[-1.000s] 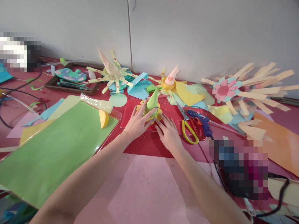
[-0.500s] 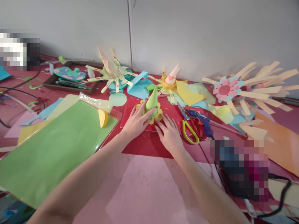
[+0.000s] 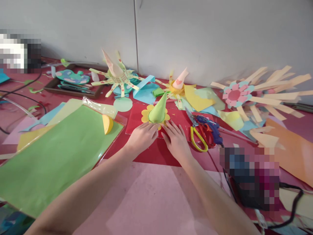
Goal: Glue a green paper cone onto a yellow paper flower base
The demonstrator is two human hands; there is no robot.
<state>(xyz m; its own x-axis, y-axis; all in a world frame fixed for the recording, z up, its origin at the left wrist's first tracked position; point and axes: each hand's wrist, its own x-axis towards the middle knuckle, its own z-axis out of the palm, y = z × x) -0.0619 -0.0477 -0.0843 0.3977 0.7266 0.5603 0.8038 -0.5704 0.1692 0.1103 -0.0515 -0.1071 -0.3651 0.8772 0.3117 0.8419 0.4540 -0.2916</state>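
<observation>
A green paper cone stands upright on a yellow paper flower, which lies on a red sheet. My left hand rests on the red sheet just in front of the cone. Its fingers are loosely stretched, with the tips at the flower's near edge, and it holds nothing. My right hand lies flat beside it, fingers spread and pointing at the flower's right side. Both forearms reach in from the bottom of the view.
Scissors with yellow and red handles and a blue glue gun lie right of my hands. A stack of green paper is on the left. Finished paper flowers line the wall. An orange sheet lies right.
My left hand has let go of the green cone and drawn back to the flower's near edge. The cone now stands free. My right hand has barely moved.
</observation>
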